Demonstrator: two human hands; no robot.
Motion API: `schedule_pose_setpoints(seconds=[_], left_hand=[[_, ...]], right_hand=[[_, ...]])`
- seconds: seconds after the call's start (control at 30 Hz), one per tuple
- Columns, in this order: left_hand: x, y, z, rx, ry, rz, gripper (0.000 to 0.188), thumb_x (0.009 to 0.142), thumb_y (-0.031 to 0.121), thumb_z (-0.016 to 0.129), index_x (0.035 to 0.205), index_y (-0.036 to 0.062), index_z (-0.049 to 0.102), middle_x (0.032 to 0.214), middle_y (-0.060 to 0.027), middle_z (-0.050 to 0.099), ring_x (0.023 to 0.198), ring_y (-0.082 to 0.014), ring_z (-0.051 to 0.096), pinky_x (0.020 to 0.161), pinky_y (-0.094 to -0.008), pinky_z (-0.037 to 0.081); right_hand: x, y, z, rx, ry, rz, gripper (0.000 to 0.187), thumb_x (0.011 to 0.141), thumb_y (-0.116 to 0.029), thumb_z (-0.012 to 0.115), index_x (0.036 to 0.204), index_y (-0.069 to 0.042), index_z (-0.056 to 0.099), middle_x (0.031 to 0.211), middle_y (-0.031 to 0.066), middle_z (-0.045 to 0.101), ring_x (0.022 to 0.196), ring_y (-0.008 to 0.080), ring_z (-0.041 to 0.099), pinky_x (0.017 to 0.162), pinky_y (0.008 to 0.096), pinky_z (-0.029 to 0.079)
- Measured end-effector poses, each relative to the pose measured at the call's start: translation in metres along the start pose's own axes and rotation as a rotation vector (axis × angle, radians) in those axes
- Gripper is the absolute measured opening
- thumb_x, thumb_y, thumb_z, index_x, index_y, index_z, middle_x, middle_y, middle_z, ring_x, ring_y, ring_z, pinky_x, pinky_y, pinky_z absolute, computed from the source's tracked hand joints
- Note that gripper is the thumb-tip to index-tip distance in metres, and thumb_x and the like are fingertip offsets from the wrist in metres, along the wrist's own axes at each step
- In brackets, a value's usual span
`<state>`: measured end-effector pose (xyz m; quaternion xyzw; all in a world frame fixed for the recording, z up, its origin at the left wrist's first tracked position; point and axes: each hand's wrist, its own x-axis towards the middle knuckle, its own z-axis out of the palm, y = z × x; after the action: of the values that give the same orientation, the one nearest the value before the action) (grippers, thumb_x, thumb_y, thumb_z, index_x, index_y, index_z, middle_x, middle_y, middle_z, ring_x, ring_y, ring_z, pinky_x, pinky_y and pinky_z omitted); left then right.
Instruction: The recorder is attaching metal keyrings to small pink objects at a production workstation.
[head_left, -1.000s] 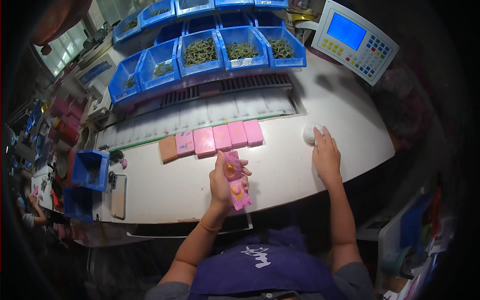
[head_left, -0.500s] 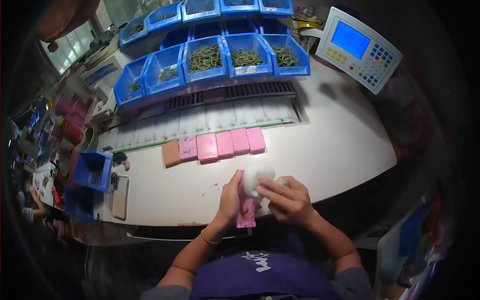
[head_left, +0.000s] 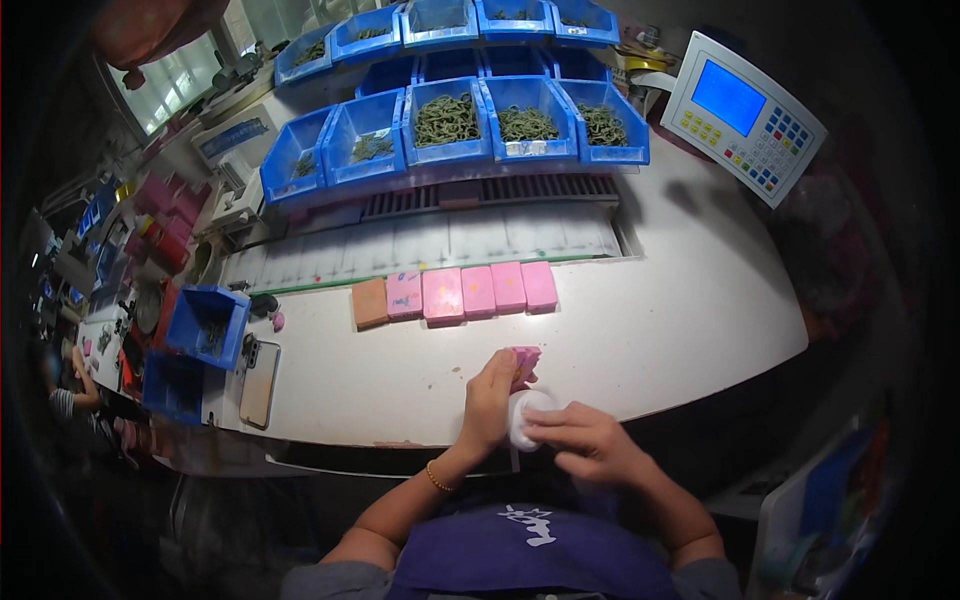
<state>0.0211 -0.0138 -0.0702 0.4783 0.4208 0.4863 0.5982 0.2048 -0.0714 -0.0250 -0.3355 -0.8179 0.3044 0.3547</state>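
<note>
My left hand [head_left: 488, 402] grips a pink block [head_left: 524, 368] with a rough, notched edge over the front of the white table. Against the near part of that block, my right hand [head_left: 590, 440] holds a round white object [head_left: 529, 418], perhaps a pad or cloth pouch; its kind is unclear. The right fingers bend onto its top. Beyond my hands, several blocks stand side by side: pink blocks [head_left: 478, 291] and one orange-brown block [head_left: 369, 303] at the left end.
Blue bins [head_left: 445, 122] of green pieces fill a rack at the back. A keypad unit with a blue screen [head_left: 742, 116] stands back right. A phone [head_left: 260, 384] lies left, beside more blue bins [head_left: 208, 325]. Another person's arm [head_left: 84, 385] shows far left.
The white object has moved nearer to me along the pink block, whose far end now shows. My whole view has shifted slightly, so the table and bins appear farther right.
</note>
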Motion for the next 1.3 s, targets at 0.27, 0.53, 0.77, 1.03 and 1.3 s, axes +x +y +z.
schedule_pose_setpoints(seconds=[0.27,0.53,0.77,1.03,1.3], left_hand=[[0.005,0.021,-0.022,-0.417,-0.251,-0.421,0.058,0.104,0.051,0.038,0.130,0.0010,0.049,0.099,-0.0103,0.060,0.079,-0.0168,0.064,0.077,-0.0358,0.058],[-0.023,0.009,-0.006,-0.194,-0.677,-0.372,0.032,0.098,0.020,0.063,0.123,0.0005,0.058,0.092,-0.0051,0.067,0.084,-0.0120,0.064,0.079,-0.0274,0.051],[-0.027,0.009,-0.017,-0.248,-0.670,-0.379,0.026,0.098,0.020,0.062,0.117,0.0021,0.060,0.093,-0.0041,0.065,0.084,-0.0112,0.062,0.080,-0.0280,0.050],[-0.034,0.004,-0.017,-0.183,-0.602,-0.296,0.032,0.097,0.019,0.062,0.124,0.0031,0.058,0.092,-0.0028,0.064,0.082,-0.0102,0.060,0.079,-0.0269,0.048],[-0.040,0.025,-0.015,0.252,-0.643,-0.273,0.042,0.098,0.022,0.060,0.132,0.0000,0.052,0.114,-0.0074,0.062,0.102,-0.0118,0.055,0.091,-0.0280,0.046]], right_hand=[[0.003,0.012,-0.048,-0.500,0.312,0.243,0.039,0.076,0.001,0.063,0.114,-0.003,0.068,0.123,0.0143,0.066,0.100,0.0302,0.056,0.088,0.0380,0.048],[0.010,0.019,0.003,0.210,0.228,0.287,0.023,0.098,-0.024,0.061,0.103,-0.001,0.064,0.098,0.0078,0.058,0.093,0.0158,0.054,0.086,0.0293,0.042],[0.009,0.012,0.006,0.452,0.232,0.365,0.023,0.091,-0.021,0.069,0.103,-0.001,0.068,0.093,0.0071,0.060,0.091,0.0185,0.054,0.084,0.0310,0.043],[0.016,-0.001,0.009,0.131,0.292,0.239,0.025,0.084,-0.011,0.075,0.106,-0.001,0.069,0.095,0.0081,0.060,0.086,0.0187,0.055,0.079,0.0303,0.045],[0.012,-0.001,0.021,0.289,0.199,0.264,0.020,0.084,-0.008,0.073,0.104,-0.004,0.069,0.092,0.0072,0.058,0.084,0.0174,0.054,0.074,0.0279,0.045]])
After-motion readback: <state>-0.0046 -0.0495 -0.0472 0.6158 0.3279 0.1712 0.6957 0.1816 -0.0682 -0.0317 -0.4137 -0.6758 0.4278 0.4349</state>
